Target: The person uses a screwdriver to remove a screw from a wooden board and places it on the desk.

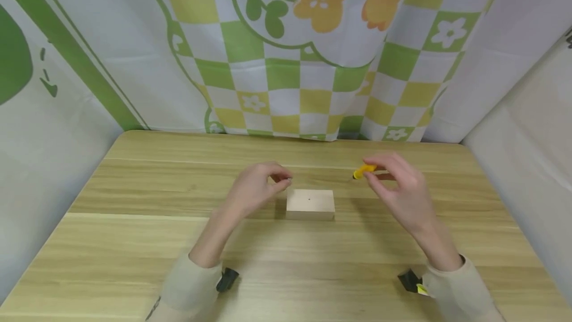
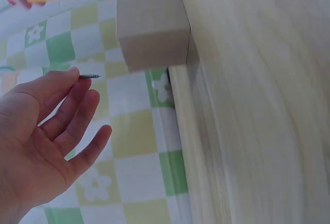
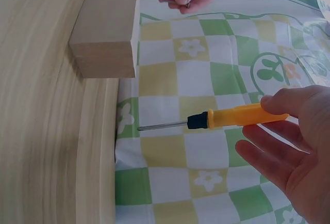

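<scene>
A pale wooden block (image 1: 310,201) with a small dark hole in its top lies on the table. Thumb and forefinger of my left hand (image 1: 259,185) pinch a small threaded screw (image 2: 90,76), just left of the block and above its far corner. Its tip points away from the fingertips. My right hand (image 1: 399,188), to the right of the block, holds a yellow screwdriver (image 3: 232,117) by the handle between thumb and fingers. The metal shaft reaches out past a black collar toward the block's side, apart from it.
The wood-grain table (image 1: 156,242) ends at a back edge against a checked, flowered curtain (image 1: 281,73). White cloth walls (image 1: 514,128) stand at both sides. Dark camera mounts (image 1: 228,280) sit at the sleeve cuffs.
</scene>
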`<state>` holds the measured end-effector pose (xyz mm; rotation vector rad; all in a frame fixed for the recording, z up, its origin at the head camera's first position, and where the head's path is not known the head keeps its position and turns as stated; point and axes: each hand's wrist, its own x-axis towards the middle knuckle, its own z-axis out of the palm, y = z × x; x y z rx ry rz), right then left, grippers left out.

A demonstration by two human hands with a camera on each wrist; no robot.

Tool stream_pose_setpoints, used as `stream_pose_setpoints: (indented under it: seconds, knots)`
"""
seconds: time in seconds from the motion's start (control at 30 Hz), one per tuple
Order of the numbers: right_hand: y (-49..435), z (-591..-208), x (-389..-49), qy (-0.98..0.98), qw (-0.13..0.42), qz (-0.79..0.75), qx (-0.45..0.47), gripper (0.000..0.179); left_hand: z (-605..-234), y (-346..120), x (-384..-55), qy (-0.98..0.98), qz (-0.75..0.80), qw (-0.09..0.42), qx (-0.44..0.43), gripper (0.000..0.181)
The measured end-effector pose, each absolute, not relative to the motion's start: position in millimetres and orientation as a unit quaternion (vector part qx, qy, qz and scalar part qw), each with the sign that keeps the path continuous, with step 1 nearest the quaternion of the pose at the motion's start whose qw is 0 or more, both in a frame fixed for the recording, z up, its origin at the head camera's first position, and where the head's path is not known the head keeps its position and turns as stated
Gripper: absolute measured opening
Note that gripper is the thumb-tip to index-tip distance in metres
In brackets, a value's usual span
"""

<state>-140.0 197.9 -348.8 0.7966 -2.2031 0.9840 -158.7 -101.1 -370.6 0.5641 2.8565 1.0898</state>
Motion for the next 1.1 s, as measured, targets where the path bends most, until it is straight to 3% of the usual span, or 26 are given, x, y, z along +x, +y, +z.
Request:
stream_pose_setpoints:
  seconds: [0.47,0.77,1.1]
  knots:
    - [209,-358,-133,-0.843,0.297,0.328,0.305,0.032,-385,-133,-157,0.902,0.408,0.071,0.126,0.026]
    - [214,-366,-128,-0.846,0.301,0.307,0.315,0.034,-399,-135,-155,0.898,0.413,0.071,0.132,0.020]
    - [221,-379,-123,-0.860,0.295,0.275,0.314,0.030,-405,-136,-154,0.898,0.407,0.106,0.126,0.015]
